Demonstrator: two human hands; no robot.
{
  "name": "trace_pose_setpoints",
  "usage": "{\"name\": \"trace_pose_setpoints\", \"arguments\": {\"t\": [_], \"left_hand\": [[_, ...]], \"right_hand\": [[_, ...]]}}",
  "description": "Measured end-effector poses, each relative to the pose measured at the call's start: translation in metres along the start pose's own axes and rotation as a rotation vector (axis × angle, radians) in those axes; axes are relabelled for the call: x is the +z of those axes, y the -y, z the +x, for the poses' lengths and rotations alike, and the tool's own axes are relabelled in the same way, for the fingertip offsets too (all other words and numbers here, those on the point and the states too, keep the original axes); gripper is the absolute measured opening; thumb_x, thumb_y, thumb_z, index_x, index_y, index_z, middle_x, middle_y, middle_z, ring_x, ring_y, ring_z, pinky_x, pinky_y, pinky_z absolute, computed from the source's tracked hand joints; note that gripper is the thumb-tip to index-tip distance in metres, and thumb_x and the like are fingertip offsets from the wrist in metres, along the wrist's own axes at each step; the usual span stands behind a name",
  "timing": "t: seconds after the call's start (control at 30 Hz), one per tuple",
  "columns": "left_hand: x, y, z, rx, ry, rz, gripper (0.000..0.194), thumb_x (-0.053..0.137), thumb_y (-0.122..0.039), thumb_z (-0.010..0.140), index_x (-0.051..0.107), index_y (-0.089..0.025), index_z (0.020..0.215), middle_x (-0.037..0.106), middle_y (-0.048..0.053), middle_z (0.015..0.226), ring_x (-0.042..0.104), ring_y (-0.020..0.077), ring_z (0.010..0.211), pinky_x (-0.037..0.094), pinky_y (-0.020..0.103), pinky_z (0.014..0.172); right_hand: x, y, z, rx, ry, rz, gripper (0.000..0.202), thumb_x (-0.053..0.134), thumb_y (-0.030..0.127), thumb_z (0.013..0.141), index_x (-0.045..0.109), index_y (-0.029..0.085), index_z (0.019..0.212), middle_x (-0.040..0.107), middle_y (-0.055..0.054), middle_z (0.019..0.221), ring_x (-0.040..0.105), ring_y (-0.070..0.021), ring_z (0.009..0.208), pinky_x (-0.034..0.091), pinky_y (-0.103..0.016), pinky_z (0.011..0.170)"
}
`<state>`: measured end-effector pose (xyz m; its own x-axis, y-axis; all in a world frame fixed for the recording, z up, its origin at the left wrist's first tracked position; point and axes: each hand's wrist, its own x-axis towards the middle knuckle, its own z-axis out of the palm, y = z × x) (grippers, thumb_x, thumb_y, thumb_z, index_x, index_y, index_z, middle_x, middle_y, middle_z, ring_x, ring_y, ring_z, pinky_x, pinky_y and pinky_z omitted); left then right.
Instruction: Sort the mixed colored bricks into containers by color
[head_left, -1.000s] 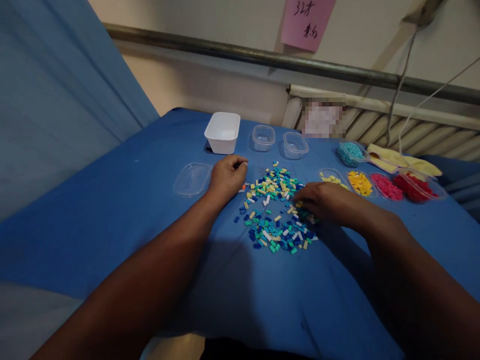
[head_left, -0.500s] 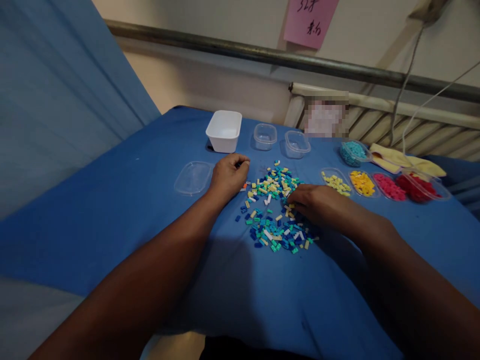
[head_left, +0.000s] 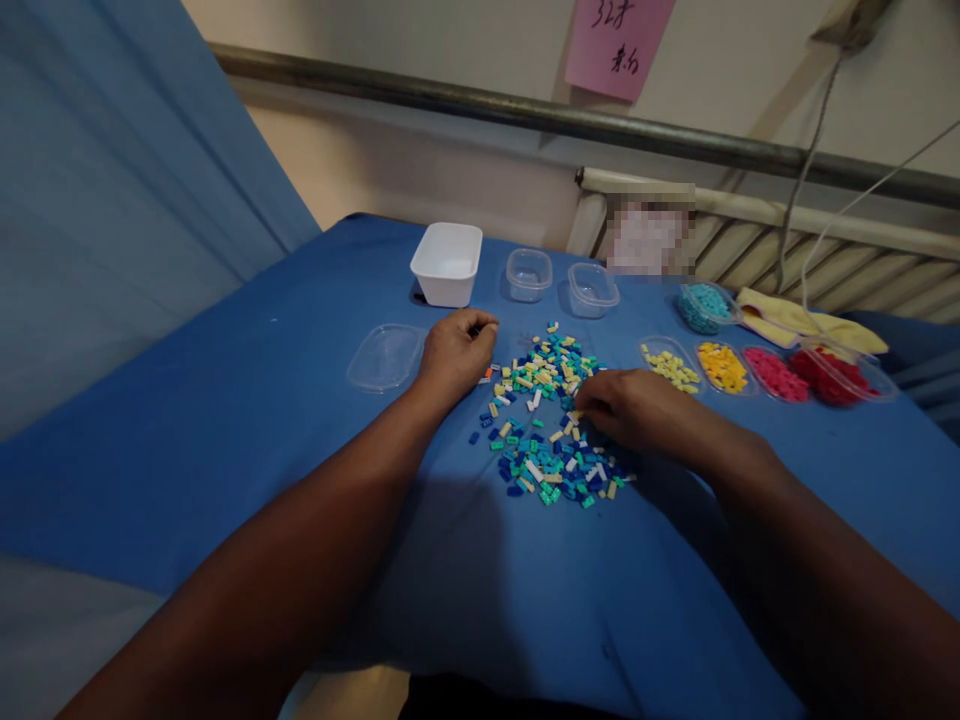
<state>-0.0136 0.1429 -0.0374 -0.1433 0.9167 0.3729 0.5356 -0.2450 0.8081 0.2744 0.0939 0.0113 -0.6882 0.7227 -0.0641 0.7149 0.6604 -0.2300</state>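
The pile of mixed bricks (head_left: pixel 551 458) lies loose on the blue-covered table (head_left: pixel 225 400), between the hands. The right hand (head_left: pixel 626 405) is lowered at the pile's right side, fingers bent downward; its fingertips are hidden, so any grip cannot be determined. The left hand (head_left: pixel 456 350) rests at the left edge, loosely curled, contents not visible. A clear lid (head_left: pixel 386 357) lies beside the left hand. Beyond the pile stand a white tub (head_left: pixel 448 265) and two clear containers (head_left: pixel 529 275).
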Motion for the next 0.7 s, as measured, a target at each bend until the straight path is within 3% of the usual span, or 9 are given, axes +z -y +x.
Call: {"name": "trace_pose_setpoints", "arguments": {"t": [0.4, 0.7], "left_hand": [[-0.001, -0.001, 0.000, -0.004, 0.009, 0.025, 0.022, 0.067, -0.029, 0.093, 0.084, -0.021, 0.104, 0.083, 0.005, 0.102, 0.075, 0.0237, 0.092, 0.059, 0.037, 0.095], [-0.002, -0.004, -0.001, -0.015, 0.011, 0.026, 0.023, 0.067, -0.028, 0.092, 0.085, -0.020, 0.104, 0.083, 0.005, 0.102, 0.076, 0.0238, 0.094, 0.059, 0.036, 0.094]], "right_hand": [[-0.003, 0.014, -0.002, 0.037, -0.048, 0.130, 0.018, 0.072, 0.019, 0.093, 0.079, 0.023, 0.109, 0.079, -0.005, 0.100, 0.071, -0.0191, 0.084, 0.048, -0.028, 0.077], [0.000, 0.021, -0.002, 0.033, -0.020, 0.159, 0.017, 0.065, 0.011, 0.092, 0.076, 0.023, 0.099, 0.076, -0.001, 0.088, 0.066, -0.0166, 0.074, 0.041, -0.027, 0.068]]}}
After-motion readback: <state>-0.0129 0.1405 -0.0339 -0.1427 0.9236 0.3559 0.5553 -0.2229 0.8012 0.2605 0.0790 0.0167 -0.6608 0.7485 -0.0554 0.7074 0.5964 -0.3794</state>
